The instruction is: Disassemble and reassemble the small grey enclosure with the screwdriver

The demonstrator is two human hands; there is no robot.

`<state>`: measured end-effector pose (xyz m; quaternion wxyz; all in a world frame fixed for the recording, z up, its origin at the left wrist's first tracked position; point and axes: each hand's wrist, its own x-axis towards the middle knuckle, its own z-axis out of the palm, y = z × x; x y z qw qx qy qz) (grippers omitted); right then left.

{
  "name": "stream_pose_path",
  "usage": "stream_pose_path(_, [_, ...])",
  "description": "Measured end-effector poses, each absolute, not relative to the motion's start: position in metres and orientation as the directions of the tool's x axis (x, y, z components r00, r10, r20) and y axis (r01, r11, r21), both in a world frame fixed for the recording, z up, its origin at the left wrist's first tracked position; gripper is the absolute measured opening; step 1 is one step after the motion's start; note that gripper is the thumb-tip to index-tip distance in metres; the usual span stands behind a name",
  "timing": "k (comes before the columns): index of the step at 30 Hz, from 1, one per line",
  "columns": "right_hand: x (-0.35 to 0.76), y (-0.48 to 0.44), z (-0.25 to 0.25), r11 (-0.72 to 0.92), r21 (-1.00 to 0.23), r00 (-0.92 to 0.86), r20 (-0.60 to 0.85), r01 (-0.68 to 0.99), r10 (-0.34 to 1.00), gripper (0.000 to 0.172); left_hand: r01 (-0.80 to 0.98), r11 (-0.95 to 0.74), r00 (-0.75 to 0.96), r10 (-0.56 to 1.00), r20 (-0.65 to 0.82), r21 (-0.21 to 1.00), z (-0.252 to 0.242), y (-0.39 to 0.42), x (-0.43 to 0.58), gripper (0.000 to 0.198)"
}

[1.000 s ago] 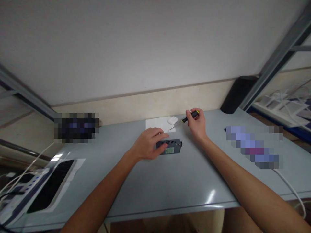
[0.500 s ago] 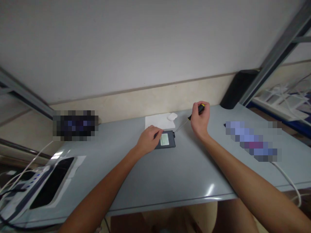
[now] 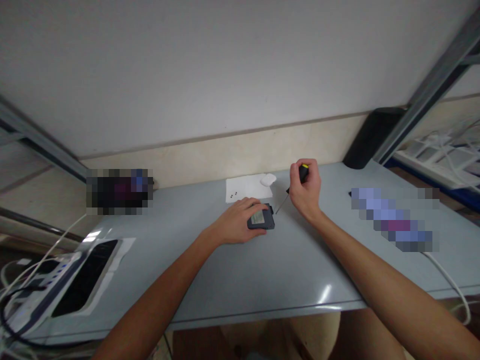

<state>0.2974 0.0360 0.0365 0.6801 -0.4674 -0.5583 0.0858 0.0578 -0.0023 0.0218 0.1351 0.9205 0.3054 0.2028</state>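
My left hand (image 3: pixel 235 222) grips a flat dark rectangular case (image 3: pixel 268 223) with a pale label, thumb on the near edge and fingers over the far one. The case has a small black tab at its right end. In my closed right hand (image 3: pixel 308 194) is a screwdriver (image 3: pixel 303 173) with a black and yellow handle, its thin shaft slanting down to the left. The tip is just right of the case; I cannot tell whether it touches. Behind the case, several tiny dark bits (image 3: pixel 233 195), perhaps screws, lie on a white paper sheet (image 3: pixel 249 189).
A small white rounded object (image 3: pixel 268 180) rests on the paper's right corner. A black cylinder (image 3: pixel 358 142) stands at the back right. Blurred-out items lie at both sides. At left are a black phone-like slab (image 3: pixel 88 277) and a power strip (image 3: pixel 56 280) with cables.
My left hand has shifted from the case's left end to wrap both its long edges. The screwdriver has swung steeper, its tip away from the tab. The dark bits on the paper now show.
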Motion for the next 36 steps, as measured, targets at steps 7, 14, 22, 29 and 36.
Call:
stream_pose_path(7, [0.301,0.038,0.033,0.559,-0.663,0.235,0.724,0.498,0.649,0.021,0.485,-0.648,0.612,0.731,0.3,0.587,0.022,-0.002,0.06,0.045])
stream_pose_path(14, [0.303,0.041,0.034,0.517,-0.752,0.274,0.642,0.41,0.716,0.023,0.365,-0.279,0.324,0.933,0.16,0.888,0.031,0.008,0.063,0.041])
stream_pose_path(22, [0.301,0.044,0.029,0.444,-0.823,0.064,0.495,0.353,0.866,0.029,0.538,-0.255,-0.057,0.94,0.337,0.803,0.019,0.009,0.063,0.058])
stream_pose_path(29, [0.294,0.036,0.03,0.359,-0.865,-0.442,0.185,0.351,0.878,0.056,0.611,-0.223,-0.132,0.918,0.375,0.76,0.018,0.006,0.061,0.07])
stream_pose_path(36, [0.299,0.031,0.035,0.317,-0.854,-0.556,0.04,0.412,0.83,0.057,0.668,-0.207,-0.076,0.936,0.343,0.715,0.004,0.014,0.056,0.06])
